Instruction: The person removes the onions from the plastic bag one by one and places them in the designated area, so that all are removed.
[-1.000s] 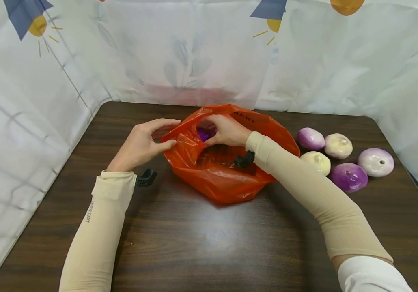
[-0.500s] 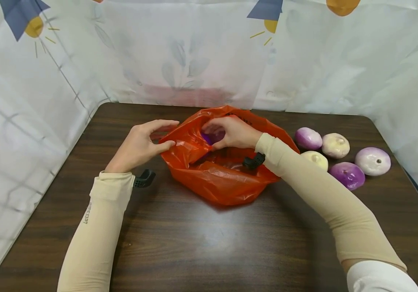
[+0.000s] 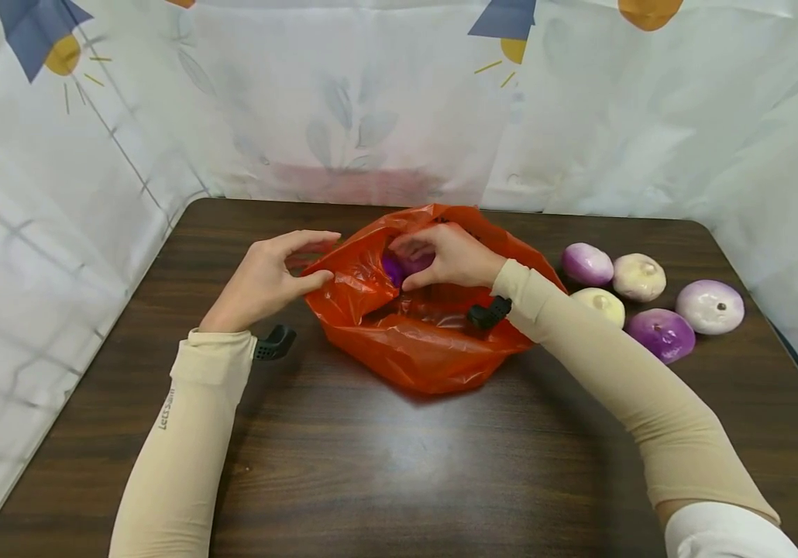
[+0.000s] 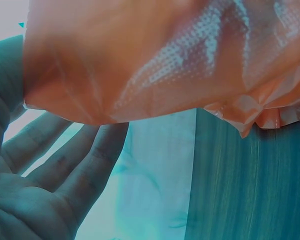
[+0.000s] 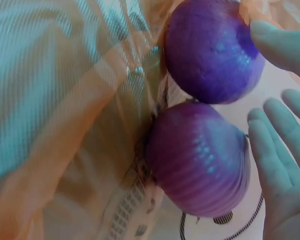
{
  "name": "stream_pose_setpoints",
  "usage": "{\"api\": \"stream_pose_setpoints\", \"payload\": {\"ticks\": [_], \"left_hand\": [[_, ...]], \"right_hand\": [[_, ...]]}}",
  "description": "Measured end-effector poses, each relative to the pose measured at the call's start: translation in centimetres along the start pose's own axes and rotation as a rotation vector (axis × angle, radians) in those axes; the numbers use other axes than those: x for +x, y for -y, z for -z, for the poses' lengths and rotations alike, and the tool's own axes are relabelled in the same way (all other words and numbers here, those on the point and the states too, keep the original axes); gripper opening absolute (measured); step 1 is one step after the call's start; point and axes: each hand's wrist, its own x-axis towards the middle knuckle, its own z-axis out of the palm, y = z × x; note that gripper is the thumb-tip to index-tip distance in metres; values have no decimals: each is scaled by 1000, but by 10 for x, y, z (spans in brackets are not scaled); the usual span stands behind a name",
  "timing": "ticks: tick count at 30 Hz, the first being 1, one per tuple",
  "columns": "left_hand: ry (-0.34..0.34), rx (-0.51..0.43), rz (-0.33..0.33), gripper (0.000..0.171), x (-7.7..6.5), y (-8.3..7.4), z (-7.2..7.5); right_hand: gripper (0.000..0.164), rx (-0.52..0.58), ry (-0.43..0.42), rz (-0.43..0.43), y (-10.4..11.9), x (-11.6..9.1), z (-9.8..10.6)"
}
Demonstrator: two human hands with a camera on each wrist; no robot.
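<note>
An orange-red plastic bag point(image 3: 427, 360) stands on the table with its mouth spread. My left hand point(image 3: 266, 271) holds the bag's left edge between thumb and fingers; the left wrist view shows the plastic point(image 4: 115, 65) lying across the fingers. My right hand point(image 3: 451, 256) reaches inside the mouth, beside two purple onions. In the right wrist view, the thumb point(image 5: 280, 47) touches the darker onion point(image 5: 210, 55), and the fairly straight fingers point(image 5: 272, 145) lie along the side of the lighter onion point(image 5: 197, 160). Only part of the onions point(image 3: 393, 270) shows from above.
To the right of the bag sits a group of peeled onions: purple-white point(image 3: 587, 264), pale point(image 3: 639, 277), yellowish point(image 3: 601, 304), deep purple point(image 3: 662, 335) and a large white-purple one point(image 3: 710, 307). The brown table point(image 3: 399, 473) meets a white patterned sheet point(image 3: 385, 101) at the back.
My right hand has shifted slightly right inside the bag, and its fingers have loosened around the onions. My left hand keeps its hold on the bag's edge.
</note>
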Motion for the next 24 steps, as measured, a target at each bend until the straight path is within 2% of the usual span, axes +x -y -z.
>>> {"api": "stream_pose_setpoints", "payload": {"ticks": [3, 7, 14, 20, 24], "left_hand": [[0, 2, 3, 52, 0, 0, 0], [-5, 7, 1, 52, 1, 0, 0], [-12, 16, -9, 52, 1, 0, -1], [-5, 23, -5, 52, 2, -1, 0], [2, 9, 9, 52, 1, -1, 0]], "right_hand": [[67, 53, -19, -8, 0, 0, -4], [71, 111, 4, -2, 0, 2, -10], [67, 156, 45, 23, -3, -3, -15], [65, 217, 27, 47, -6, -10, -18], [70, 277, 11, 52, -10, -9, -24]]}}
